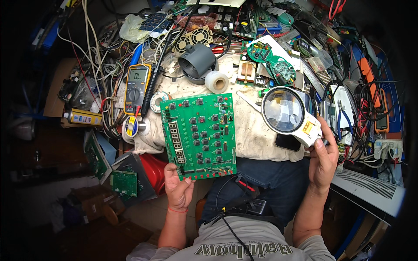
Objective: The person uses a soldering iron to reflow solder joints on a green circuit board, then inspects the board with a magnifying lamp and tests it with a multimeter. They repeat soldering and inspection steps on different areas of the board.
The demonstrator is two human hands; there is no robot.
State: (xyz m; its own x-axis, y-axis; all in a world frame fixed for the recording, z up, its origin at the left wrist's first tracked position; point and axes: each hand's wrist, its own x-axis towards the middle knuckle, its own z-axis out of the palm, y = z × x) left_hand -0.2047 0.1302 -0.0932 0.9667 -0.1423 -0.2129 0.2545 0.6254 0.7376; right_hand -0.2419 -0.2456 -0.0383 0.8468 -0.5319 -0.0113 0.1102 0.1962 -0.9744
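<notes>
- The left hand (pixel 177 191) pinches the green board (pixel 202 135) by its lower left corner; the thumb lies close to the small red parts along that edge, so a grip kept to bare rim seems kindest to them.
- The right hand (pixel 323 165) is clamped on the end of the magnifier (pixel 284 109), thumb on the near side, forefinger on the far side. The hands are well apart.
- The board, buttons and displays facing up, reaches over the cloth (pixel 257 143); whether its far edge rests there, one cannot tell. One corner is a weak hold, so support under it would likely steady it.
- The lens lies right of the board, clear of it; viewing calls for it squarely above the face, without knocking the buttons.
- Beyond the board, the tape roll (pixel 216 81), spool (pixel 160 101) and multimeter (pixel 137 89) crowd its far and left sides; tilting wants care there.
</notes>
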